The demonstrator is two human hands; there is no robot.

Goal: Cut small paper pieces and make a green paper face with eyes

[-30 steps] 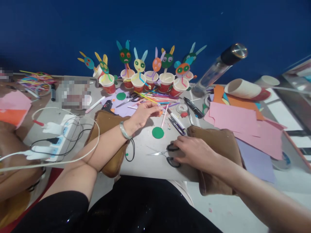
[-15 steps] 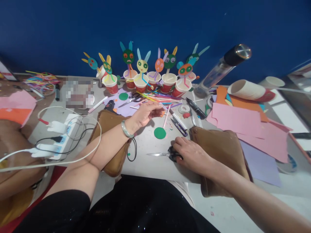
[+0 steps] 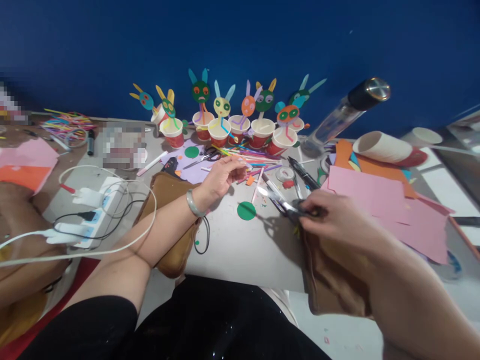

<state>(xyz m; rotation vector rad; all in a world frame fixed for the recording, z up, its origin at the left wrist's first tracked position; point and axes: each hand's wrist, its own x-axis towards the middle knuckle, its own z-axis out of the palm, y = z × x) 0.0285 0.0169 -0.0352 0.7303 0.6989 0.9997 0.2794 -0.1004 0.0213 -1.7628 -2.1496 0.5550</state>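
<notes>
A pair of black-handled scissors (image 3: 282, 202) is in my right hand (image 3: 332, 215), held up over the table with blades pointing left and slightly blurred. My left hand (image 3: 225, 175) is curled, fingertips pinched together near the colored sticks; what they hold, if anything, is too small to name. Between the hands lies a green paper circle (image 3: 246, 211). A pale pink strip (image 3: 258, 185) reaches from the circle's upper edge. Beneath the raised scissors are a marker (image 3: 274, 186) and a dark-handled tool, partly covered.
Red-and-white paper cups (image 3: 219, 131) with paper bunny figures line the wall. A clear bottle (image 3: 330, 122) leans at right, near pink paper (image 3: 367, 192). Brown cushions (image 3: 170, 200) lie under both forearms. A white power strip (image 3: 103, 207) with cables sits left, beside another person's arm.
My right hand has lifted the scissors off the table and moved them up and to the right. My left hand stays almost where it was.
</notes>
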